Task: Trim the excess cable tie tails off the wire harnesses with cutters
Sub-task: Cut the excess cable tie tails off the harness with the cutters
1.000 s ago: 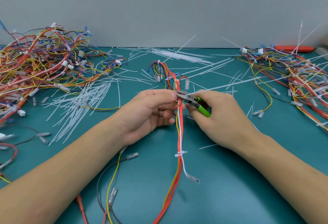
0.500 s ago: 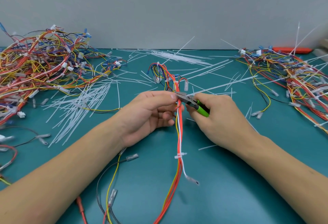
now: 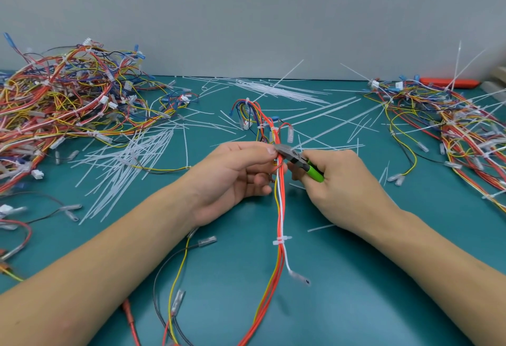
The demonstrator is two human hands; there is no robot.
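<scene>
A wire harness (image 3: pixel 279 208) of red, yellow and white wires runs up the middle of the green table. My left hand (image 3: pixel 235 176) pinches it between thumb and fingers near its upper part. My right hand (image 3: pixel 339 184) grips green-handled cutters (image 3: pixel 298 161), whose metal jaws sit against the harness right beside my left fingertips. A white cable tie (image 3: pixel 281 240) wraps the bundle lower down, with only a short stub. A long thin tie tail (image 3: pixel 336 126) stretches from the jaws toward the upper right.
A big heap of harnesses (image 3: pixel 63 110) fills the back left, another heap (image 3: pixel 454 126) with long tie tails the right. Cut white tie tails (image 3: pixel 128 165) lie scattered left of centre and at the back. An orange tool (image 3: pixel 449 82) lies by the wall.
Both hands and the cutters stay almost in place; they have drifted slightly up the harness. The view shifted a little.
</scene>
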